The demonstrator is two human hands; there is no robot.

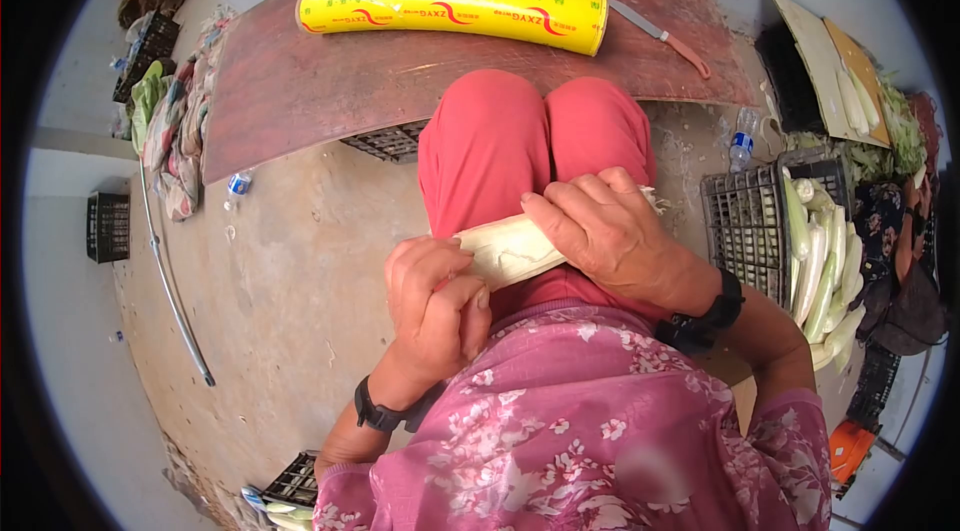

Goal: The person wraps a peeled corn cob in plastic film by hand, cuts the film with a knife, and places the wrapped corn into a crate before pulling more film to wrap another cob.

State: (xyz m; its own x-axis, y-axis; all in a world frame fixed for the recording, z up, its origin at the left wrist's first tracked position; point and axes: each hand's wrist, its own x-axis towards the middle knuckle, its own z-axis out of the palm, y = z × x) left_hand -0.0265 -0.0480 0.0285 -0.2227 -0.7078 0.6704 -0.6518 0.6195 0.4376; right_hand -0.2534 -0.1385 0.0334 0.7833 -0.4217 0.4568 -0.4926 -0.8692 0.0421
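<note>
A thick, pale cream vegetable stem [515,249] lies across my lap, slanting up to the right, with a thin crack-like line on its surface. My left hand [435,301] is closed at its lower left end, fingers curled. My right hand [615,236] wraps over the other end from above, and a frayed bit shows past the knuckles. Beyond my knees, on the reddish-brown board table [330,81], rests a big yellow roll of cling film [450,11]. A knife [660,34] with a pinkish handle lies at the roll's right end.
To my right, a black crate [745,231] is heaped with long pale green stems [825,251]. Another person's arm [905,231] is beyond it. Water bottles [741,141] stand near the table. On the left are a metal pole [175,281] and bundled cloth [175,151].
</note>
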